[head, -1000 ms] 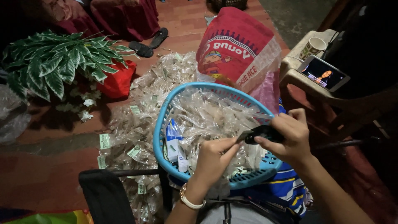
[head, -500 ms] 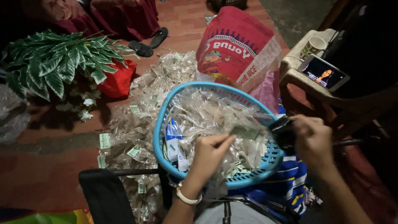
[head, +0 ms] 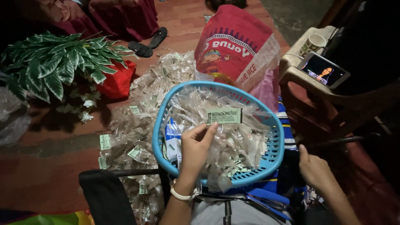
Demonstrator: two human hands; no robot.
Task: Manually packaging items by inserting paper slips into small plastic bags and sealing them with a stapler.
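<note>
Head view: green label [head: 223, 116] above blue basket [head: 160, 125]

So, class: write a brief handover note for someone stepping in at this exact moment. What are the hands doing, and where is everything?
Left hand: holds up a clear packet with green label over the blue basket.
Right hand: empty, off the basket's right side.
Basket sits on the lap, full of clear packets.
Floor pile of packets lies left of the basket; red sack behind.
Done or left: can't tell.

Left hand [head: 196, 148] raised, fingers [head: 209, 129] pinched together, right hand [head: 314, 168] lowered, loosely open
</note>
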